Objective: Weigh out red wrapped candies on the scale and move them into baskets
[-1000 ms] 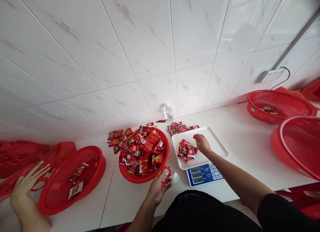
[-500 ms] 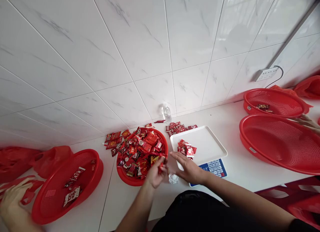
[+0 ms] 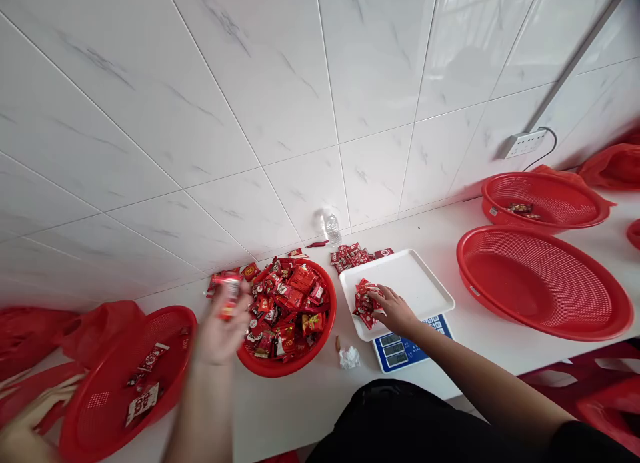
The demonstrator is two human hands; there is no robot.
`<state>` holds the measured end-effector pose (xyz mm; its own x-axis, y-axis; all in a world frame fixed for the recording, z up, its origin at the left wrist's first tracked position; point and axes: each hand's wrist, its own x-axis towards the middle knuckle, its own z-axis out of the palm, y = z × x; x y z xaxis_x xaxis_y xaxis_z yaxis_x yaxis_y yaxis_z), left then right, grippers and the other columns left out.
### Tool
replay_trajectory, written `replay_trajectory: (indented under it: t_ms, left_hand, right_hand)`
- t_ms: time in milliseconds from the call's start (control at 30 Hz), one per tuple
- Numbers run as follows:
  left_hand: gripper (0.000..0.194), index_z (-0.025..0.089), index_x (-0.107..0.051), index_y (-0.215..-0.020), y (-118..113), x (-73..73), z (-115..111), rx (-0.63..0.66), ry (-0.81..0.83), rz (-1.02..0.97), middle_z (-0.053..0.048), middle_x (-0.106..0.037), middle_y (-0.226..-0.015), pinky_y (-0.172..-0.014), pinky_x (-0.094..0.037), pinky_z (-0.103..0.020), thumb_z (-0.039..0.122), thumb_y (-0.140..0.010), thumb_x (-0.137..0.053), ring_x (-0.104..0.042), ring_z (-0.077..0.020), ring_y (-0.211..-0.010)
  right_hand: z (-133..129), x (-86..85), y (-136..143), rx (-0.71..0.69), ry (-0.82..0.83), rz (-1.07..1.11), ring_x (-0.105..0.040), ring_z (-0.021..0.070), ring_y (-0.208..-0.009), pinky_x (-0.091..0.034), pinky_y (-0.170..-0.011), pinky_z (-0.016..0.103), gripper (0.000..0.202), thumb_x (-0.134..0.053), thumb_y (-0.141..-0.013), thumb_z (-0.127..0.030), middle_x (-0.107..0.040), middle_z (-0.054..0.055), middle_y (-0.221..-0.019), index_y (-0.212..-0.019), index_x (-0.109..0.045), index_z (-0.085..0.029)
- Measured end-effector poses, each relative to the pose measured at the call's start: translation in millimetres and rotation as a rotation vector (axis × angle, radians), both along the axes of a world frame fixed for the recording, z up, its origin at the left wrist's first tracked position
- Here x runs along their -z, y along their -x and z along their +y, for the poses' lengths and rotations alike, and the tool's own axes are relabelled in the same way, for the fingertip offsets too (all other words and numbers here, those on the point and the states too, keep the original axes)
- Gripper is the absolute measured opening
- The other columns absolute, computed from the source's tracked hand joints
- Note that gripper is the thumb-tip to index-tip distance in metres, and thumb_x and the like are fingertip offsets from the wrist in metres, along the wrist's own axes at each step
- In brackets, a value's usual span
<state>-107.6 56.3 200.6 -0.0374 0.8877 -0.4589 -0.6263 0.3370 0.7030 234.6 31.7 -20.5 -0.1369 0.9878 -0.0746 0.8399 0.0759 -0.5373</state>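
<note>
Crumpled tissue [image 3: 349, 358]: on the table [image 3: 280, 416], toward its front edge, between the full basket and the scale.
Other person's hand [image 3: 37, 410]: beside the left rim of the left basket [image 3: 100, 401]; its grip cannot be told.
Scale [image 3: 397, 352]: blue panel toward the table's front edge, under the white tray [image 3: 420, 283].
Left hand [image 3: 223, 330]: blurred, closed round a red packet [image 3: 230, 295] — raised across the left rim of the full basket [image 3: 280, 368].
Right hand [image 3: 395, 312]: fingers on a pile of red packets [image 3: 366, 302] near the tray's left edge — whether they pinch one cannot be told.
Loose packets [image 3: 356, 255]: on the table by the tray's back left corner.
Clear bottle [image 3: 331, 230]: upright near the table's back edge.
</note>
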Motion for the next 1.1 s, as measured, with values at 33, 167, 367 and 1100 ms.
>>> replay_trajectory:
  t_ms: [33, 167, 367, 1100]
  left_hand:
    - [0.022, 0.021, -0.055, -0.085, -24.9, 32.2, -6.6, 0.083, 0.024, -0.023, 0.003, -0.060, -0.075, -0.031, -0.024, -0.005, 0.025, -0.095, -0.036, -0.038, 0.0011, -0.042]
    - [0.008, 0.017, -0.055, -0.090, -92.0, 129.4, -39.5, 0.310, 0.288, -0.047, -0.001, -0.060, -0.076, -0.034, -0.029, -0.006, 0.014, -0.082, -0.058, -0.042, 0.0008, -0.044]
    - [0.024, 0.018, -0.054, -0.099, -121.2, 164.3, -63.8, 0.433, 0.357, -0.063, -0.003, -0.063, -0.083, -0.042, -0.040, -0.010, 0.019, -0.078, -0.065, -0.054, -0.0031, -0.052]
    - [0.033, 0.016, -0.061, -0.099, -138.4, 172.4, -69.5, 0.301, 0.324, -0.205, -0.005, -0.067, -0.090, -0.059, -0.052, -0.022, 0.043, -0.081, -0.059, -0.063, -0.0124, -0.069]
  right_hand:
    - [0.4, 1.3, 0.1, 0.000, -0.021, 0.034, -0.037, 0.0258, -0.127, -0.035, -0.100, 0.041, 0.049, -0.053, -0.081, -0.027, -0.039, 0.007, -0.139, -0.130, -0.046, -0.031]
    - [1.3, 4.2, -6.1, 0.048, -0.054, 0.179, -0.053, 0.0208, -0.111, -0.044, -0.091, 0.033, 0.041, -0.039, -0.085, -0.017, -0.054, 0.006, -0.125, -0.123, -0.052, -0.026]
    - [-5.0, 7.6, -23.2, 0.252, -0.124, 0.379, -0.056, 0.0211, -0.108, -0.047, -0.089, 0.035, 0.035, -0.039, -0.089, -0.029, -0.057, 0.006, -0.122, -0.122, -0.049, -0.026]
    - [-52.5, -34.5, 40.3, -0.487, -0.239, 0.384, -0.023, 0.0256, -0.136, -0.025, -0.109, 0.047, 0.076, -0.050, -0.086, -0.048, -0.030, 0.014, -0.146, -0.146, -0.013, -0.021]
